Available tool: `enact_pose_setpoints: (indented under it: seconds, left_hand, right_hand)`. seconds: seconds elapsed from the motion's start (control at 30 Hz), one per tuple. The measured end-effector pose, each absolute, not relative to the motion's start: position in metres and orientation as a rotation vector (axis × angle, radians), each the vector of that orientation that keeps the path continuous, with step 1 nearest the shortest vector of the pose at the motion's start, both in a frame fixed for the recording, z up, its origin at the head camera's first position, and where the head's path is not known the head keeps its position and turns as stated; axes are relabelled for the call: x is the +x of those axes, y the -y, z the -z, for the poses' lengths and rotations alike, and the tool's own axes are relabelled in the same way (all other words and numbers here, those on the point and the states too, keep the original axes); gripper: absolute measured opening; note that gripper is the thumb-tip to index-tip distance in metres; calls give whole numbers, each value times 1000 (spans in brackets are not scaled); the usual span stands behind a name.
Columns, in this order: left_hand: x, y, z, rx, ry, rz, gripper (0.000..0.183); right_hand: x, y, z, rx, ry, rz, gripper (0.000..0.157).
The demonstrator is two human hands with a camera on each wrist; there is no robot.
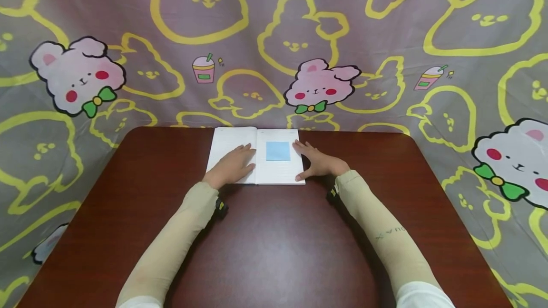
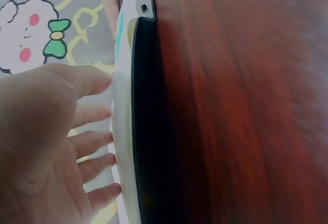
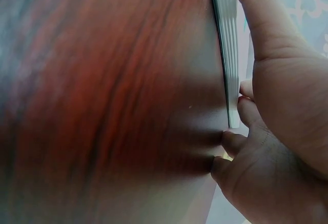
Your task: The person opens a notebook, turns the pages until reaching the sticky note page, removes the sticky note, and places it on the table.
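Note:
An open notebook (image 1: 278,173) with white pages lies flat at the far edge of the table. A light blue sticky note (image 1: 278,151) is on its right page. My left hand (image 1: 233,164) rests on the left page, and in the left wrist view its spread fingertips (image 2: 105,138) touch the paper. At the right page's outer edge is my right hand (image 1: 318,159), thumb and index finger on the page margin. In the right wrist view the page edges (image 3: 228,55) show beside the thumb, while other fingers reach down to the tabletop. Neither hand grips anything.
The dark reddish-brown wooden table (image 1: 274,241) has rounded far corners. Behind it and at both sides hangs a curtain (image 1: 248,56) printed with cartoon rabbits and yellow outlines. A small black device (image 1: 221,207) is strapped at the left wrist, another (image 1: 332,195) at the right.

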State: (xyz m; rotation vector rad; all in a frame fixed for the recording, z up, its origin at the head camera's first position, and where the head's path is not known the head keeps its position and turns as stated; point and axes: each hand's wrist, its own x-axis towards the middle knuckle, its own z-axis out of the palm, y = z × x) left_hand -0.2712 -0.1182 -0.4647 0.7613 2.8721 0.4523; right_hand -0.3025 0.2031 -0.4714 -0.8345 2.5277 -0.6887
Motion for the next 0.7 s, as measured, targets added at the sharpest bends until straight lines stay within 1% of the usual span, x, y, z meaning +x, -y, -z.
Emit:
enact_pose_setpoints:
  seconds: [0.23,0.47,0.6,0.7]
  left_hand:
    - [-286,120,469,831,-2745,-438,66]
    - [-292,130,471,741,-2710,-393,82]
    - [-296,135,474,702,-2703,-396,88]
    - [-301,139,483,694,-2686,-395,90]
  right_hand:
    - [-304,-202,469,-827,-2528,694,119]
    - [-303,-202,469,-810,-2526,713,119]
    - [-302,-202,470,-788,-2535,685,120]
    - [-302,-201,470,-782,-2533,659,120]
